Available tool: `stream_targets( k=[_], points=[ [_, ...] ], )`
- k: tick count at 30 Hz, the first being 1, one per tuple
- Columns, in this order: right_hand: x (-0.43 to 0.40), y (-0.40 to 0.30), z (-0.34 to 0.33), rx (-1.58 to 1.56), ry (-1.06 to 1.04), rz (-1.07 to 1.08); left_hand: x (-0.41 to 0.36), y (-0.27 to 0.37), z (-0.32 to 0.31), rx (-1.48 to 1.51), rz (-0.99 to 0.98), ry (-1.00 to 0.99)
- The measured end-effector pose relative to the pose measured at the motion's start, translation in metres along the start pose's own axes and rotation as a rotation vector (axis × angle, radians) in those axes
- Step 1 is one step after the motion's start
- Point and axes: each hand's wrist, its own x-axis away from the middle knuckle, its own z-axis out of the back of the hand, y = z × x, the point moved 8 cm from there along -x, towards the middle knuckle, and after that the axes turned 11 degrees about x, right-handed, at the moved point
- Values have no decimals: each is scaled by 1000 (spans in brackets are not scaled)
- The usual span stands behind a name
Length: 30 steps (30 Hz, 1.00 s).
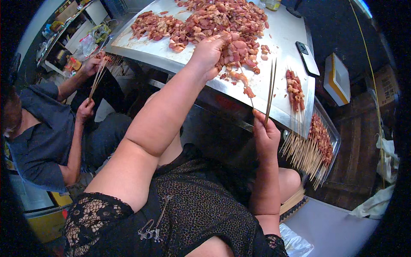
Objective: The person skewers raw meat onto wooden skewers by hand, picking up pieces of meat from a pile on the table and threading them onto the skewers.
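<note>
My left hand (210, 54) reaches over the metal table (183, 61) and touches a big pile of raw meat pieces (221, 19). Its fingers are curled and partly hidden, so what lies inside them is unclear. Lower right, my right hand (266, 133) grips several thin skewers beyond the table's front edge. One of these, a part-loaded skewer (252, 103), carries a few meat pieces (249, 92) and points toward the pile. Bare skewers (271, 91) stick up beside it from the same hand.
Loaded meat skewers (295, 90) lie at the table's right side. Below them, a metal tray (335, 141) holds many more. A phone (307, 57) rests near the right edge. At left, a seated person (48, 135) holds skewers (98, 78). Bundled skewers (292, 205) lie by my right arm.
</note>
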Motion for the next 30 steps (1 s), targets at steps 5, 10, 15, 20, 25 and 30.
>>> stream_targets(
  k=[5,10,15,20,25,30],
  points=[
    [0,9,3,45,8,-46,2,-2,-2,11,31,7],
    [0,3,1,62,14,-31,0,-4,-2,14,49,-77],
    [-1,2,-1,54,46,33,5,-7,-11,76,63,-64],
    [2,12,-11,-125,-45,-97,8,-12,-18,11,124,-133],
    [0,2,-6,-101,41,-24,1,-8,-8,-25,56,-101],
    [0,3,-8,-48,5,-20,0,-2,-7,128,32,-79]
  ],
)
